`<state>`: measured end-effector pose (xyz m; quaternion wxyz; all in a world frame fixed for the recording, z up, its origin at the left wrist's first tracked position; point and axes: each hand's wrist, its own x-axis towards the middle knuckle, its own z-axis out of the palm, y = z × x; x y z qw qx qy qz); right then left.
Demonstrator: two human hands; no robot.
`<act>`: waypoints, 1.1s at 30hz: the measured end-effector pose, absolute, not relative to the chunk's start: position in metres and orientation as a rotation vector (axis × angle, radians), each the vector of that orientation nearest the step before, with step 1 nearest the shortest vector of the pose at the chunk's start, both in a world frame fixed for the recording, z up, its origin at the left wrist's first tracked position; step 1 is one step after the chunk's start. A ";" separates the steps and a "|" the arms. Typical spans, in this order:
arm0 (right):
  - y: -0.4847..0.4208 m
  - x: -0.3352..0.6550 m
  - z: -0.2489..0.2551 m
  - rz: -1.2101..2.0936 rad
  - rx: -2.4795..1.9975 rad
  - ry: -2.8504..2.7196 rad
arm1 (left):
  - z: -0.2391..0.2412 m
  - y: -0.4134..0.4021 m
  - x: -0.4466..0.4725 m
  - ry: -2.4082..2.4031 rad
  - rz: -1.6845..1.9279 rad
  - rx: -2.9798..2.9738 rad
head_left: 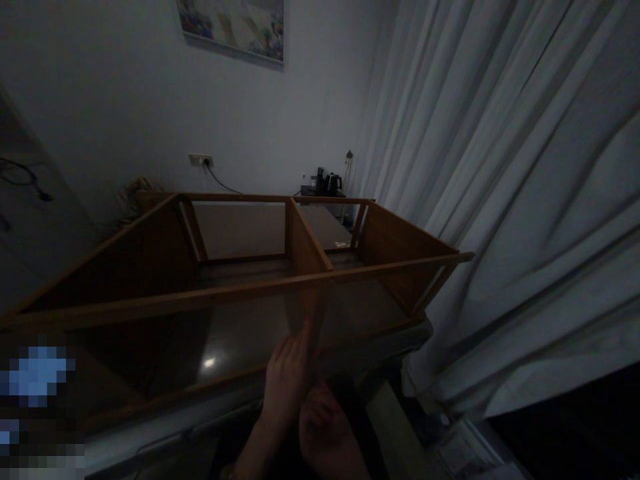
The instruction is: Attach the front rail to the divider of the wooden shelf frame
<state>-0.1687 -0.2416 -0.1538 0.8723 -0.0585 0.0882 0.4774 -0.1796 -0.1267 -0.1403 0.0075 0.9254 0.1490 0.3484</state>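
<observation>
A large brown wooden frame (270, 285) with side panels and a middle divider (311, 235) stands in front of me. My left hand (289, 373) is at the near, lower end of the divider, its fingers held together against the wood; the thumb is hidden. Just below and to the right, my right hand (323, 417) is curled closed close to the left wrist. Whatever lies inside its fingers, if anything, is lost in the dark. Glossy panels (240, 333) at the bottom of the frame reflect a light.
A padded edge (420, 337) runs under the frame. Long white curtains (500, 200) hang at the right. By the back wall, a black kettle (333, 183) stands on a small table. A cord (223, 183) leads from a wall socket (200, 160), and a picture (235, 30) hangs above.
</observation>
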 end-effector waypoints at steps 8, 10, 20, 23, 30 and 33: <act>-0.238 -0.165 -0.152 0.928 -0.288 0.054 | -0.141 -0.125 -0.179 0.439 1.108 2.884; -0.238 -0.165 -0.154 0.908 -0.301 0.044 | -0.141 -0.126 -0.179 0.456 1.124 2.886; -0.227 -0.160 -0.183 0.842 -0.386 0.041 | -0.145 -0.125 -0.178 0.438 1.102 2.868; -0.225 -0.162 -0.185 0.806 -0.612 0.008 | -0.141 -0.126 -0.179 0.434 1.064 2.848; -0.234 -0.155 -0.167 0.467 -1.351 -0.197 | -0.138 -0.128 -0.181 0.442 1.038 2.849; -0.241 -0.147 -0.160 0.251 -1.622 -0.384 | -0.139 -0.129 -0.182 0.440 0.994 2.851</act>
